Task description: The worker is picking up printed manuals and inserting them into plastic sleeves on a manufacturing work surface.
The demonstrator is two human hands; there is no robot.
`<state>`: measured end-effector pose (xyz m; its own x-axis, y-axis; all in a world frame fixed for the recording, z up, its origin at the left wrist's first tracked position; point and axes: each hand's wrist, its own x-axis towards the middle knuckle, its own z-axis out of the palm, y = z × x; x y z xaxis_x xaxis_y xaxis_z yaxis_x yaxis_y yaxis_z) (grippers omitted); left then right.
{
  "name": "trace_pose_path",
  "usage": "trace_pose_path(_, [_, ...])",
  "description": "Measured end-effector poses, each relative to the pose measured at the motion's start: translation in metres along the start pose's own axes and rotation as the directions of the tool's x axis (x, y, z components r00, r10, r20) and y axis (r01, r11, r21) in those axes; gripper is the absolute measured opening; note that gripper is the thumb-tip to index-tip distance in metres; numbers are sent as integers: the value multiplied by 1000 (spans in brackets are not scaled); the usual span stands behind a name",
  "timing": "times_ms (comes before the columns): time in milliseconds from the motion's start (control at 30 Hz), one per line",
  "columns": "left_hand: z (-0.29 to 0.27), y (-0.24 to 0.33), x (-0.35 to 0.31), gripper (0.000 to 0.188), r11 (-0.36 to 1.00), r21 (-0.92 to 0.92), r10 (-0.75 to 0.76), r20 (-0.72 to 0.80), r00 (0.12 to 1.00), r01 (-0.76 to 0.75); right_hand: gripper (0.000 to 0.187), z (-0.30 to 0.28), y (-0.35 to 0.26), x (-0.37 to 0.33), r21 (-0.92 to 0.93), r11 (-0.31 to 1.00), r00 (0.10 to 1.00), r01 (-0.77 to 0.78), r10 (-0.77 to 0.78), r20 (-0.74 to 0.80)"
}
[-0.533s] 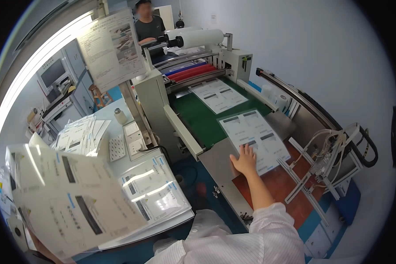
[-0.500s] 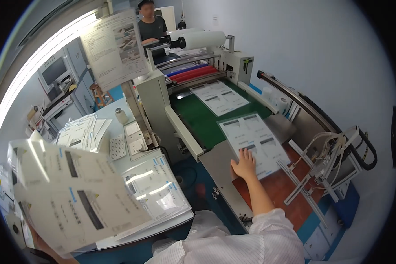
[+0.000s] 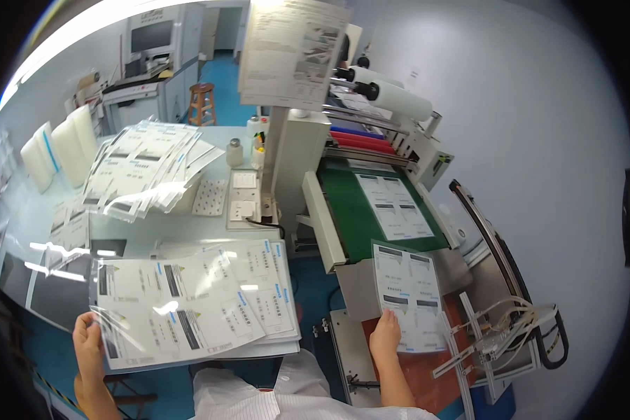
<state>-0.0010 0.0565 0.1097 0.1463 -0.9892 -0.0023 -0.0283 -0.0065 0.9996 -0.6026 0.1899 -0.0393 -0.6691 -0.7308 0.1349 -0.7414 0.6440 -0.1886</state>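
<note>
A pale wall (image 3: 525, 133) flanks the green belt (image 3: 350, 213). The left hand (image 3: 89, 344) clamps a printed sheet (image 3: 189, 301) between its fingers; the right hand (image 3: 385, 336) touches a belt-end sheet (image 3: 411, 280), finger grip unclear.

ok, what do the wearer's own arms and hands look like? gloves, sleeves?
No gloves: left hand and right hand are both bare. Forearms are uncovered where they show. The shirt is whitish with fine stripes; its sleeves are mostly out of frame. No cables or markings that I can make out.
</note>
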Motion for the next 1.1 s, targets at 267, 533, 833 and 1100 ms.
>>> trace_pose_path(267, [-14,-77,-16,36,957,215,-189,-40,981,193,40,-91,-84,-32,300,901,925,315,-219,-311])
trace_pose_path(533, [-29,-28,-28,43,957,164,267,-162,950,-240,35,-92,-168,-17,405,668,766,624,-423,-484])
trace_pose_path(833, [-141,-130,-45,52,926,-187,243,-369,897,-328,38,59,-176,42,222,182,257,958,-888,-381])
trace_pose_path(1100, [-109,-124,-38,52,898,-322,173,-368,914,-300,37,50,-186,41,233,-27,40,972,-959,-281])
